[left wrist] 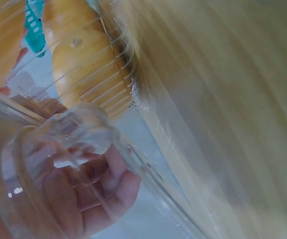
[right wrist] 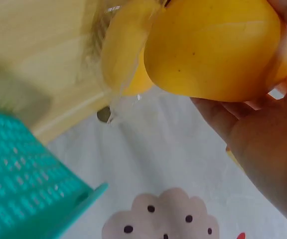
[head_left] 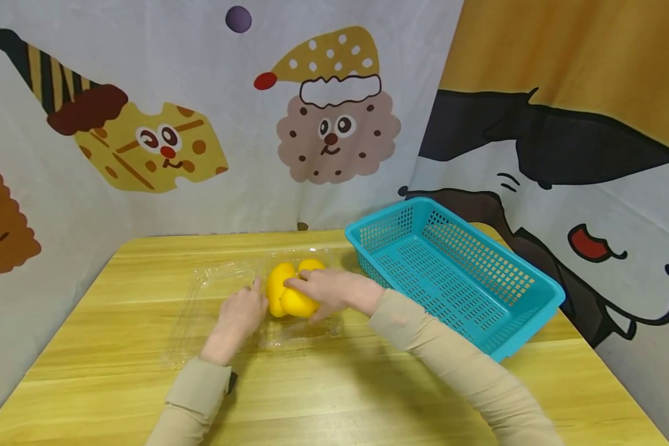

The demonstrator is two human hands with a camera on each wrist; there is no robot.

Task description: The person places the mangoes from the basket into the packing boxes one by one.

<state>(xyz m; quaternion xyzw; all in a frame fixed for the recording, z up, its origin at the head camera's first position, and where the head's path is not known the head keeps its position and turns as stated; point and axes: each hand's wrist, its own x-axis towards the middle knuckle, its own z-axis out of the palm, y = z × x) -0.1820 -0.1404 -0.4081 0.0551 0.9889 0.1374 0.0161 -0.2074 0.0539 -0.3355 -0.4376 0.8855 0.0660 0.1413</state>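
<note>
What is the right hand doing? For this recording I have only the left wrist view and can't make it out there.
Observer: The right hand grips a yellow fruit; the right wrist view shows it best.
Operator: Where is the teal basket? I get just a sliver of it.
Observer: In the head view it stands on the right side of the table.
Operator: How does the clear container lie?
Observer: Opened out: the head view shows one half spread to the left of the half with the fruit.

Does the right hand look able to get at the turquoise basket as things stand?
Probably yes: the turquoise basket stands close to the right hand, open side up, with nothing visible between them, though that hand grips a yellow fruit.
</note>
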